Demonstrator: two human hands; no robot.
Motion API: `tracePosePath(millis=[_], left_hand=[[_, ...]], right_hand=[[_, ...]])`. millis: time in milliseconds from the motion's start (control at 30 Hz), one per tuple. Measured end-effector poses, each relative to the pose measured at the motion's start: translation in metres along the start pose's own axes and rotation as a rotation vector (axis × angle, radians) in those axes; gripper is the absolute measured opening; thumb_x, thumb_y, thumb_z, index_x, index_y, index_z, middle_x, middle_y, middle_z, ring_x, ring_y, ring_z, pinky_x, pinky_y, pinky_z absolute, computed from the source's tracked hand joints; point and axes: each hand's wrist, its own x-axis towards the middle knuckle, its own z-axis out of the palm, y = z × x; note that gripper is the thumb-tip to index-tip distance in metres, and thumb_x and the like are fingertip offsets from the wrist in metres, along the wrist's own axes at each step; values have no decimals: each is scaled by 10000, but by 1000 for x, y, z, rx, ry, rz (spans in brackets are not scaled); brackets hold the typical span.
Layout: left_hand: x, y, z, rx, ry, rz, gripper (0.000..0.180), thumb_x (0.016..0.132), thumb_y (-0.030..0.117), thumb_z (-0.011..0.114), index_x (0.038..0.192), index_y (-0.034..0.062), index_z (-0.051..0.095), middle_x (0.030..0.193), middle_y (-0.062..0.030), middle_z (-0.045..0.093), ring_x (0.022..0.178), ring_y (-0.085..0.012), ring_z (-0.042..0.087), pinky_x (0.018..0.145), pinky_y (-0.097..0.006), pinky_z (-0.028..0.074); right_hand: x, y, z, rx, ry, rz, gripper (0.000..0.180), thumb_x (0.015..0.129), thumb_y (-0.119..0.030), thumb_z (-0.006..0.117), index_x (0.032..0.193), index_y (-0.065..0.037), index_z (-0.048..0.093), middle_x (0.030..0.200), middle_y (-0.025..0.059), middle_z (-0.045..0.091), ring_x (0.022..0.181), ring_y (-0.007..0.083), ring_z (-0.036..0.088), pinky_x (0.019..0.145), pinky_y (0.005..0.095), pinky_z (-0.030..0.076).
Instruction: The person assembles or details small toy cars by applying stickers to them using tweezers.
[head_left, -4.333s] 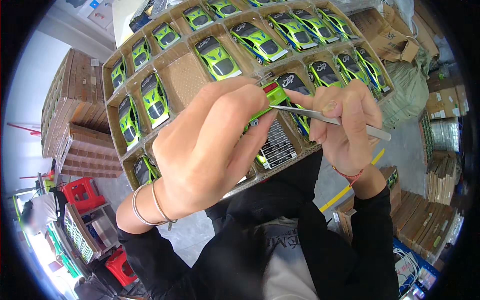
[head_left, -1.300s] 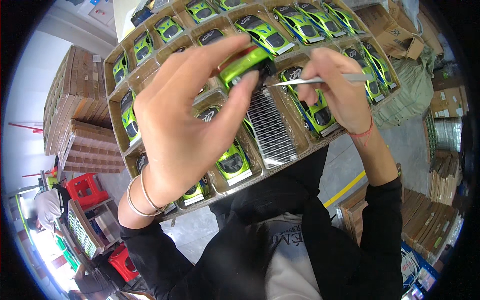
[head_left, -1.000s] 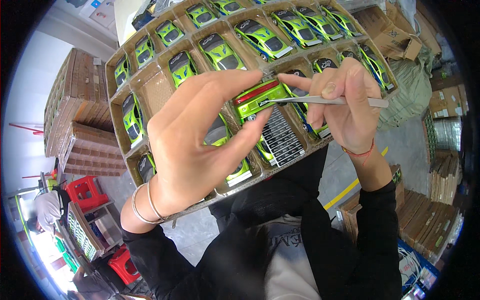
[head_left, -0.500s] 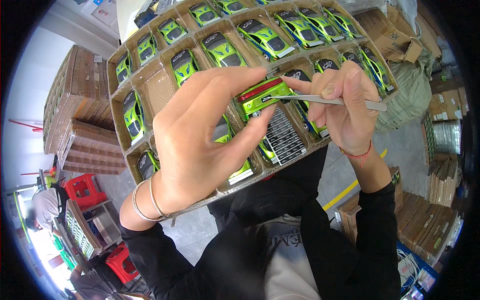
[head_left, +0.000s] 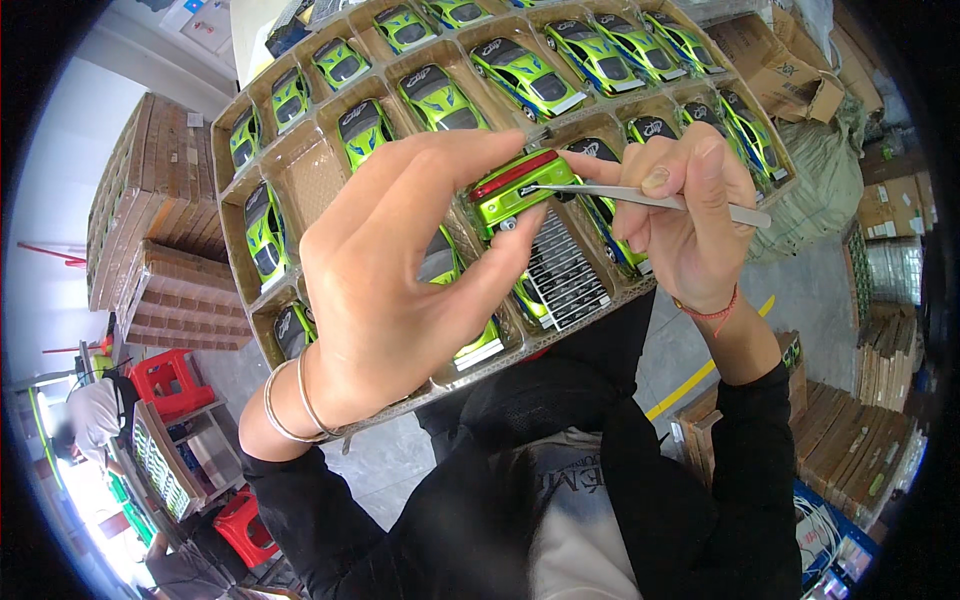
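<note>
Between the thumb and fingers of my left hand (head_left: 385, 260) is a green toy car (head_left: 505, 203), its rear end with a red strip turned up toward me. My right hand (head_left: 690, 205) pinches metal tweezers (head_left: 640, 196). Their tip touches the car's rear panel at a small dark decal (head_left: 528, 190). Below the car, a sheet of striped black-and-white stickers (head_left: 567, 272) lies on the tray. The divided tray (head_left: 315, 185) holds several green toy cars (head_left: 440, 98) with dark roofs, one or so to a compartment. My left hand hides part of the tray.
Brown stacked trays (head_left: 160, 190) stand at the left, near red stools (head_left: 170, 383) and a person (head_left: 95, 415) at another bench. Cardboard boxes (head_left: 780, 75) and a pale green sack (head_left: 815, 190) are at the right. Flattened cardboard (head_left: 855, 450) is piled at lower right.
The tweezers' tip has shifted slightly left and up on the car's rear panel, over the small dark decal. Both hands keep their grips and have barely moved.
</note>
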Motion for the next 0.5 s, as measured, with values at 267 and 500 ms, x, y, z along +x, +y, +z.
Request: tracePosePath(millis=[267,500], left_hand=[[-1,0,1,10,9,1,376,780,-23,784,1131,-54,655,1044,-103,682,947,-141,669,856,-271,540],[-1,2,1,35,4,29,405,792,-25,778,1161,-60,615,1079,-109,676,979,-158,670,877,-307,558]], right_hand=[[0,0,0,-30,9,11,375,1062,-327,402,879,-22,520,696,114,583,561,147,547,1008,562,479],[-1,-2,3,-129,4,-35,364,1068,-326,365,873,-52,506,681,102,556,562,144,531,1008,566,473]])
